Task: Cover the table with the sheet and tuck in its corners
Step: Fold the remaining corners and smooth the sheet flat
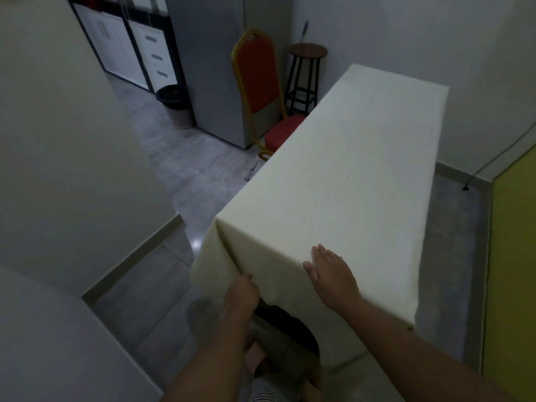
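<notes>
Head view, sheet (348,175) runs lengthwise away, left hand (240,294) seemingly pinching its corner, right hand (330,274) flat, fingers spread.

The pale cream cloth sheet (348,169) lies over the long rectangular surface, hanging down its near end and left side. The right hand (330,274) rests flat on the near edge; the left hand (240,294) grips the hanging near-left corner. A red padded gold-framed chair (258,82) and a round-topped dark stool (306,74) stand left of the far end.

Dim, flat indoor light; small glare spot on floor tiles (196,244); soft overall blur, grainy shadows; wide-angle bending of walls toward frame edges.
</notes>
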The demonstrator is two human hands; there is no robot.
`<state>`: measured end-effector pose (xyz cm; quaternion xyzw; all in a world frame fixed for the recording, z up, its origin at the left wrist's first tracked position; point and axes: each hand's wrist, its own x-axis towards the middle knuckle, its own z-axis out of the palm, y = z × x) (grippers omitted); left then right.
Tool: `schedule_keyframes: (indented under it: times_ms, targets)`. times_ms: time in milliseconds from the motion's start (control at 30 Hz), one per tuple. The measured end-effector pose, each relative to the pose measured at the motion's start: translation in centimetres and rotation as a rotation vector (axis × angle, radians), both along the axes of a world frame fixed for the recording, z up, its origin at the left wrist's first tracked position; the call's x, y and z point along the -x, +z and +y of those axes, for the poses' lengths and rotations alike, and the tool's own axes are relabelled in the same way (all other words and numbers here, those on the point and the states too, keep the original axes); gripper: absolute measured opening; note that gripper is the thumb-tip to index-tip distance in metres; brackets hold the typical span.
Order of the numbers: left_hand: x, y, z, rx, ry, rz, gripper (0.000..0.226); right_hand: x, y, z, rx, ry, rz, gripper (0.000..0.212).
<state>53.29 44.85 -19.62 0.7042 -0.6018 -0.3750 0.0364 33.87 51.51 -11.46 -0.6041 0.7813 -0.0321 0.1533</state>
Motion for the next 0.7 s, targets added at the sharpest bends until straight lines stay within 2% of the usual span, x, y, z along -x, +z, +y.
schedule_keyframes:
  times_ms: [100, 167, 267, 367, 433, 600, 700]
  targets:
    - [-1.0, 2.8, -1.0, 0.217, 0.168, 0.072, 0.016, -0.2, 0.1, 0.4, -0.017, -0.034, -0.024, 0.064]
    - [-1.6, 4.0, -2.4, 0.257, 0.296, 0.1, 0.013, -0.5, 0.0, 0.4, -0.016, -0.053, -0.027, 0.058]
    - [-2.0, 3.9, -4.1, 0.218, 0.343, 0.096, 0.026, -0.7, -0.2, 0.4, -0.011, -0.08, -0.021, 0.059]
    - [-1.7, 3.2, -5.1, 0.229, 0.333, 0.1, 0.038, -0.9, -0.4, 0.4, 0.019, -0.11, -0.029, 0.081]
    - [-1.6, 3.0, -6.1, 0.236, 0.392, 0.123, 0.044, -1.0, -0.7, 0.4, 0.058, -0.131, -0.021, 0.087]
    - [-1.7, 2.8, -8.7, 0.215, 0.48, 0.143, 0.042, -1.3, -1.1, 0.4, 0.143, -0.222, -0.034, 0.078]
    - [-1.0, 3.0, -9.0, 0.362, 0.46, 0.225, 0.044, -1.8, -1.5, 0.6, 0.188, -0.355, -0.031, 0.074]
